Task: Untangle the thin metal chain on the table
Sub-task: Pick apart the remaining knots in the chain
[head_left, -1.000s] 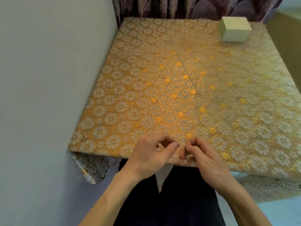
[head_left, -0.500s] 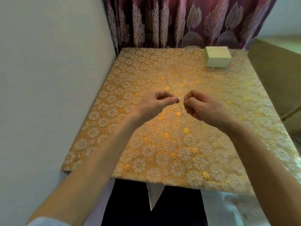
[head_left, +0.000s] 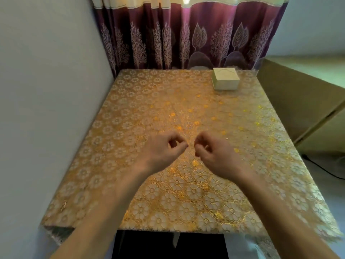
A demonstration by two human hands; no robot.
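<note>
Hands went from near edge of tabletop (head_left: 168, 94) to its middle, left hand (head_left: 164, 151) and right hand (head_left: 214, 153) both pinched thumb-to-forefinger, chain too thin to see so hold unclear, untangling probably unfinished.

Two hands (head_left: 160, 153) (head_left: 217, 155), one box (head_left: 225, 80), one table (head_left: 128, 111)

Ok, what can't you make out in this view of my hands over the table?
Head view only.
Chain: too thin to see against the patterned tablecloth.
Whether the left hand and right hand pinch anything: curled fingers hide it.
Small glint near the left edge: too small and blurred to identify.
Box: contents hidden by its own sides.
</note>
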